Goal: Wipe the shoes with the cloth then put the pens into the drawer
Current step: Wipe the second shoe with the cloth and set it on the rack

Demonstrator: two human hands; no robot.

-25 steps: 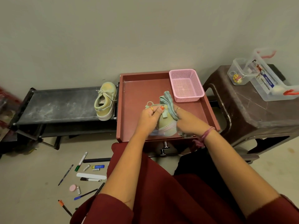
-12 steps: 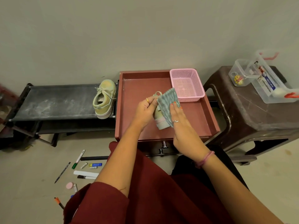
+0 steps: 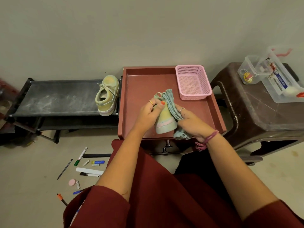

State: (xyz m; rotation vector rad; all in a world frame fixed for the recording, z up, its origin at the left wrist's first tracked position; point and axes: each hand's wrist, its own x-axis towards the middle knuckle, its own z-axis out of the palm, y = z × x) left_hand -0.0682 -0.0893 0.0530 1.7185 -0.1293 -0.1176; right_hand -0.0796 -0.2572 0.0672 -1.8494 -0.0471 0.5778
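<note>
My left hand (image 3: 148, 111) grips a pale green and yellow shoe (image 3: 165, 123) by its upper end, sole toward me, over the red-brown drawer top (image 3: 144, 83). My right hand (image 3: 189, 120) holds a striped light-green cloth (image 3: 172, 106) against the shoe's right side; the cloth's tail hangs below my wrist. A second matching shoe (image 3: 107, 95) sits on the black rack (image 3: 54, 97) to the left. Several pens and markers (image 3: 80, 156) lie scattered on the floor at lower left.
A pink mesh basket (image 3: 193, 82) stands at the tray's back right corner. A brown plastic stool (image 3: 256, 112) on the right carries clear plastic boxes (image 3: 279, 79). A drawer handle (image 3: 167, 146) shows below the tray. My red-clothed knees fill the foreground.
My right hand slid the cloth from the shoe's far end down its right side toward me. The left hand kept its hold and tipped the shoe slightly.
</note>
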